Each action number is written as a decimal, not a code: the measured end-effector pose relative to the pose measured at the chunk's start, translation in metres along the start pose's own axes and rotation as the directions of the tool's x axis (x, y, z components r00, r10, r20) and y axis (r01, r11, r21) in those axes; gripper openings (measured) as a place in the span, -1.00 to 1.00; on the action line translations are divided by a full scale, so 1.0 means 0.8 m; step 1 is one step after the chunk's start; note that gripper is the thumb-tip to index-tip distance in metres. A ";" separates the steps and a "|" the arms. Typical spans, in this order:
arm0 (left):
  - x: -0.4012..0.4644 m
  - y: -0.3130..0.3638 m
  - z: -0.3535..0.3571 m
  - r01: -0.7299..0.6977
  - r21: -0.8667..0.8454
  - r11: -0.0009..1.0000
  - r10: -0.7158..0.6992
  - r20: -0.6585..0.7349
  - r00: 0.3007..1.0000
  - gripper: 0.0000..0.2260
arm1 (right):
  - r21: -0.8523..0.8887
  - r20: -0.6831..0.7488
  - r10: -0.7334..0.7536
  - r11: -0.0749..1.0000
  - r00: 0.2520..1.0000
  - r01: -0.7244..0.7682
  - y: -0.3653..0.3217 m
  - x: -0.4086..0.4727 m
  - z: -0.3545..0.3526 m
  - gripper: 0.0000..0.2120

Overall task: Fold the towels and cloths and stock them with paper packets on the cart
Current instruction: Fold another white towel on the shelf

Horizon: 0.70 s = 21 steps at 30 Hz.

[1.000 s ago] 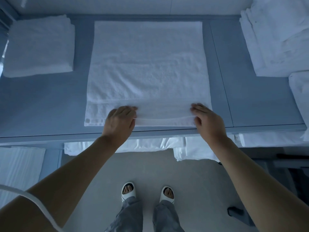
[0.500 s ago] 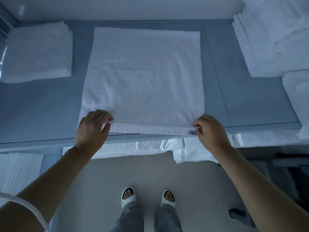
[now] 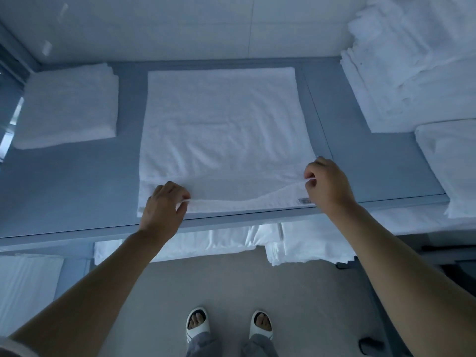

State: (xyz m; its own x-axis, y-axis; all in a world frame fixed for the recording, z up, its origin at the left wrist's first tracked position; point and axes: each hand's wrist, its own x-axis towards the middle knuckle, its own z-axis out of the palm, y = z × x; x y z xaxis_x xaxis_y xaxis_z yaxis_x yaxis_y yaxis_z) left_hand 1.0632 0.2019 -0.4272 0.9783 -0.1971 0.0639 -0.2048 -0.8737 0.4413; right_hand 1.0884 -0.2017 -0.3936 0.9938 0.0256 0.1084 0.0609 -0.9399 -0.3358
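Observation:
A white towel [image 3: 221, 130] lies spread flat in the middle of the blue-grey table top [image 3: 72, 181]. My left hand [image 3: 163, 204] pinches the towel's near edge toward its left corner. My right hand [image 3: 328, 182] pinches the near edge at the right corner and holds it lifted a little off the table, just above a small label. Between my hands the edge sags back down to the table.
A folded white towel [image 3: 68, 105] sits at the back left. A pile of white linen [image 3: 412, 65] fills the back right, with another white cloth [image 3: 450, 161] at the right edge. More white linen [image 3: 206, 243] lies on a shelf under the table. A wall runs along the back.
My hands have taken the near edge in a pinch and raised it, the right corner higher. The view has shifted back from the table.

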 end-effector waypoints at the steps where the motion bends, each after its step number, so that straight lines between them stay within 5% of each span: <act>1: -0.004 -0.001 0.002 -0.007 -0.011 1.000 0.007 -0.015 1.000 -0.88 | 0.011 -0.031 -0.024 1.000 0.999 0.024 -0.006 -0.006 -0.003 -0.78; 11: -0.019 -0.014 -0.008 -0.017 -0.075 0.997 0.016 -0.011 1.000 -0.89 | -0.051 0.208 0.044 0.998 0.977 -0.034 0.000 -0.092 0.039 -0.59; 16: -0.026 -0.024 -0.029 -0.161 0.031 0.987 0.163 -0.098 0.982 -0.89 | -0.123 0.297 0.061 0.992 0.953 -0.026 0.002 -0.083 0.030 -0.58; 21: -0.065 -0.038 -0.033 -0.153 0.056 0.987 0.150 0.056 0.987 -0.74 | -0.341 0.388 0.086 0.938 0.917 0.056 -0.009 -0.079 0.019 -0.62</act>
State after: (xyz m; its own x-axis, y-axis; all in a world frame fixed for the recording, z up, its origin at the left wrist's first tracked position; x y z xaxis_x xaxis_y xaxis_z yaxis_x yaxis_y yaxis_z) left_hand 1.0193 0.2504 -0.4207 0.9334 -0.3500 0.0792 -0.3532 -0.8570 0.3752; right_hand 1.0267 -0.1911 -0.4121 0.9533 0.0744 -0.2929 0.0809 -0.9967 0.0102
